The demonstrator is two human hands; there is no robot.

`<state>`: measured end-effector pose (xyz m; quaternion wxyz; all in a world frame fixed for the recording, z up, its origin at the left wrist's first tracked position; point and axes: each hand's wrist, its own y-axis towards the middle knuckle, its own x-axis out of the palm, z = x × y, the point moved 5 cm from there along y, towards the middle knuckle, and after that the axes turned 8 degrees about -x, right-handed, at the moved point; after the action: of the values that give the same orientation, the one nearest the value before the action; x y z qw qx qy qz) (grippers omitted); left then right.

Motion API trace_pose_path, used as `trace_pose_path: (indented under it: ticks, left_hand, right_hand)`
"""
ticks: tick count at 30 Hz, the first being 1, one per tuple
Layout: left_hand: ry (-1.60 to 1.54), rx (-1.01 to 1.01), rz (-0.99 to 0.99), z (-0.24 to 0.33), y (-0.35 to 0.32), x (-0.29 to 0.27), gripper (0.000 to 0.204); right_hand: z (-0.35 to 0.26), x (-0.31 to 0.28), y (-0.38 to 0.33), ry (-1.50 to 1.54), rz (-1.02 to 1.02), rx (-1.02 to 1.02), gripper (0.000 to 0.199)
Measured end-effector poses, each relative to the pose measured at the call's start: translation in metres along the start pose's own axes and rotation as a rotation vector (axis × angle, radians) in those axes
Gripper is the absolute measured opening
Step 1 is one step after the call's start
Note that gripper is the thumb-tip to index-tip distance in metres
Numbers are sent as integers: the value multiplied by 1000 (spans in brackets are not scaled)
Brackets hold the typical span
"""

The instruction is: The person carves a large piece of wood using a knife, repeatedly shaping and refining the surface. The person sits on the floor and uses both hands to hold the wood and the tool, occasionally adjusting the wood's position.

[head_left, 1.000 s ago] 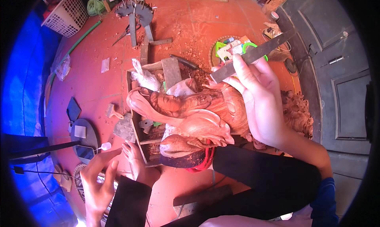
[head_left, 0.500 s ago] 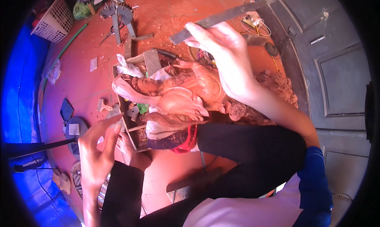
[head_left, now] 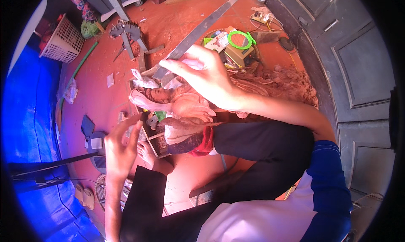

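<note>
R hand gripped a long flat metal blade/rasp near its lower end, fingers pinched round it; blade ran up and away to the upper right, its lower tip just above the wooden carved figure. Carving lay on its side across a low wooden frame on the red-dust floor, just ahead of the person's bent knee, head end pointing left. A red cloth was tucked under its lower part.

L hand was open, fingers spread, holding nothing; it hovered near the frame's left edge, apart from the carving.

Judged step: tool lifted clear of the wood, between strokes or repositioning, not cutting. Next move prob. needs blade brought down flat onto the carved surface, w/ L hand steadying the piece so it won't roll on the frame.

Around: white plastic basket upper left, saw-toothed discs on the floor, green ring-shaped item among clutter, heap of wood shavings by the grey door, blue tarp at left.
</note>
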<state>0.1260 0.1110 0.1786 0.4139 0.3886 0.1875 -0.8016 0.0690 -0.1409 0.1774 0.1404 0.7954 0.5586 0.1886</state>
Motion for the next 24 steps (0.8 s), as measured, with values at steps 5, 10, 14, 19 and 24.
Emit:
trace_pose_path:
  ticks: [5,10,14,19,24]
  left_hand:
    - [19,19,-52,-6,-7,8,24]
    - [69,51,-98,-7,-15,11,23]
    - [2,214,-100,27,7,27,23]
    - [-103,294,1,78,58,67,38]
    - [60,305,2,90,62,133,72]
  right_hand:
    - [-4,-10,4,-48,76,37,19]
    - [-3,-23,11,-329,-227,-43,10]
    - [12,-57,18,-440,-437,148,17]
    - [41,-102,-14,-424,-363,225,26]
    - [60,-111,-49,-376,-385,54,18]
